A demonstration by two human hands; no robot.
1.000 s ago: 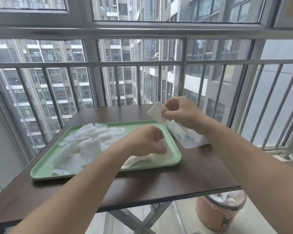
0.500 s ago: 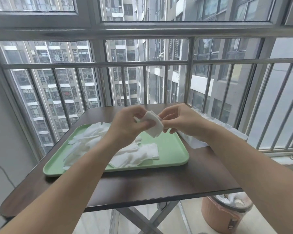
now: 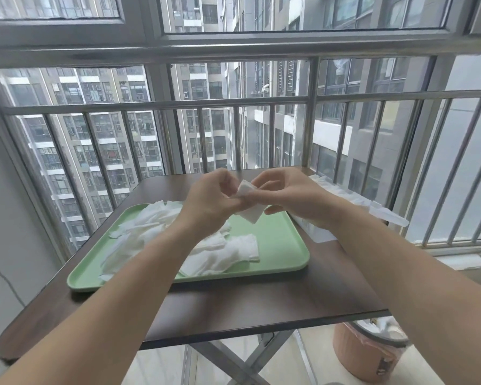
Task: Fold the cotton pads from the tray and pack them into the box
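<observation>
1. I am pinching one white square cotton pad [image 3: 249,202] between my left hand [image 3: 210,202] and right hand [image 3: 288,197], folding it above the pale green plastic tray [image 3: 278,240].
2. Many loose white pads [image 3: 206,251] are waiting on the tray; the clear plastic box [image 3: 342,200] at right is partly filled.

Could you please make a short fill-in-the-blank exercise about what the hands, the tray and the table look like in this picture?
1. Both hands, the left hand and the right hand, hold one white cotton pad above the ____ plastic tray.
2. The loose white pads lie in a pile ____ the tray.
3. The tray rests on a dark ____ tabletop.

Missing words: green; on; brown
</observation>
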